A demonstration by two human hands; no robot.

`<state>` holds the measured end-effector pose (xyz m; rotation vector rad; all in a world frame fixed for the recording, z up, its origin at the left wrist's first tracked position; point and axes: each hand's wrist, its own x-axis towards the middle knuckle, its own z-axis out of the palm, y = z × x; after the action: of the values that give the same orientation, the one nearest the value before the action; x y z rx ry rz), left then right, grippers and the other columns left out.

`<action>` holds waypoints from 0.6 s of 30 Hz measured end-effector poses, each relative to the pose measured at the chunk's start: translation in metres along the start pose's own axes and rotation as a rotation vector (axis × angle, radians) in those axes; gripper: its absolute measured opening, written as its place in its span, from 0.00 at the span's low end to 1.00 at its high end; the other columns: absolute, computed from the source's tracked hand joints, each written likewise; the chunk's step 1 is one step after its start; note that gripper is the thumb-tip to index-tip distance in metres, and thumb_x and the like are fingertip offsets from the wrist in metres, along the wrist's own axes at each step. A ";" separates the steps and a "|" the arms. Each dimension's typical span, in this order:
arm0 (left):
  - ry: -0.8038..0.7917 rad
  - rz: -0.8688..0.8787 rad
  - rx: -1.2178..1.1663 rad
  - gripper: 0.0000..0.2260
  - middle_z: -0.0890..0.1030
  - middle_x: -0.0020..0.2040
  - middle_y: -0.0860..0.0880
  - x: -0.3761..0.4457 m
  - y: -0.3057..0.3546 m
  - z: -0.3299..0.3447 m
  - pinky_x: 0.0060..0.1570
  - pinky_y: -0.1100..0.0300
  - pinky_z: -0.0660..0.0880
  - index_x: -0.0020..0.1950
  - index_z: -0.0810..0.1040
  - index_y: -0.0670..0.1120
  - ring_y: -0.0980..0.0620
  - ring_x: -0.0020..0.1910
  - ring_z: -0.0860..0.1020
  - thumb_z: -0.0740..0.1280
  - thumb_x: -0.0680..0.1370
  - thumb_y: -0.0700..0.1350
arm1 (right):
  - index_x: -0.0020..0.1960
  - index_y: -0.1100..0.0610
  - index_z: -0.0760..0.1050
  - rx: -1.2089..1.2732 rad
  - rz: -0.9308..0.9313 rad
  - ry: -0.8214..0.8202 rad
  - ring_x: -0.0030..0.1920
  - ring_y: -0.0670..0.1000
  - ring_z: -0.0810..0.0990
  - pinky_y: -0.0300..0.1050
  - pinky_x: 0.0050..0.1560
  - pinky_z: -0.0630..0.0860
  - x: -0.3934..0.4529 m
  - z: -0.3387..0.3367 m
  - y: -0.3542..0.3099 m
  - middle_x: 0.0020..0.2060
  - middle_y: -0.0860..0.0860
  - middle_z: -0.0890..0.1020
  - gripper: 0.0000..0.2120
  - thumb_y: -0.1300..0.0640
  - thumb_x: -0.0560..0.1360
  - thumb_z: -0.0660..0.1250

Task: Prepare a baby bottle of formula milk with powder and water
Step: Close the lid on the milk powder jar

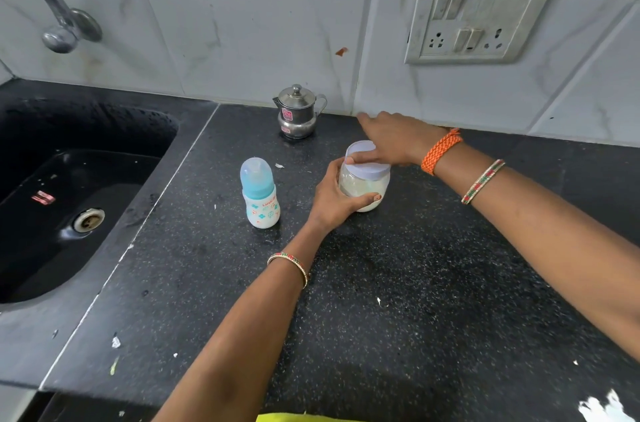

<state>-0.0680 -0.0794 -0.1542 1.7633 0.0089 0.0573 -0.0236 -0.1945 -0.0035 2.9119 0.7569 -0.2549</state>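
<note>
A clear plastic jar (362,184) holding white powder stands on the black granite counter (381,283). My left hand (334,198) wraps around its side. My right hand (391,137) lies over its pale lilac lid (363,158), the thumb under the lid's near edge, fingers stretched toward the wall. The lid looks tilted on the jar. To the left stands a capped baby bottle (259,193) with a blue collar, clear cap and printed white body, untouched. A small steel lidded pot (298,112) stands behind, by the wall.
A black sink (69,200) with a drain lies at the left, a steel tap (59,20) above it. A switch and socket plate (478,16) is on the tiled wall. Small white scraps dot the counter.
</note>
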 end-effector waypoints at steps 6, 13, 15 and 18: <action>0.000 -0.001 0.002 0.38 0.75 0.61 0.55 0.000 0.001 0.000 0.54 0.65 0.69 0.66 0.65 0.54 0.57 0.59 0.73 0.80 0.62 0.50 | 0.72 0.46 0.61 -0.094 -0.108 0.018 0.60 0.58 0.72 0.49 0.49 0.68 -0.004 -0.004 -0.002 0.60 0.56 0.76 0.33 0.38 0.71 0.66; 0.006 0.005 0.012 0.37 0.75 0.60 0.55 -0.001 0.001 0.000 0.54 0.63 0.70 0.65 0.65 0.55 0.56 0.59 0.73 0.80 0.62 0.49 | 0.69 0.56 0.63 0.163 -0.003 0.063 0.39 0.55 0.79 0.46 0.38 0.73 -0.006 -0.008 0.001 0.50 0.57 0.75 0.28 0.40 0.76 0.62; 0.006 0.003 0.015 0.37 0.75 0.60 0.55 -0.001 0.001 0.000 0.56 0.62 0.70 0.65 0.64 0.55 0.56 0.59 0.73 0.80 0.62 0.49 | 0.67 0.55 0.66 0.064 -0.014 0.161 0.42 0.57 0.78 0.46 0.39 0.69 -0.007 -0.005 0.003 0.45 0.56 0.76 0.29 0.35 0.75 0.58; 0.002 0.011 0.014 0.39 0.73 0.61 0.57 -0.001 0.001 -0.001 0.58 0.62 0.70 0.67 0.64 0.54 0.57 0.61 0.73 0.80 0.61 0.51 | 0.69 0.41 0.67 0.009 -0.166 -0.051 0.68 0.58 0.67 0.51 0.57 0.69 -0.008 -0.002 0.003 0.70 0.55 0.68 0.28 0.49 0.71 0.69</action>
<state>-0.0689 -0.0790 -0.1532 1.7769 0.0007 0.0675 -0.0285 -0.2001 -0.0003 2.8413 0.9930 -0.3479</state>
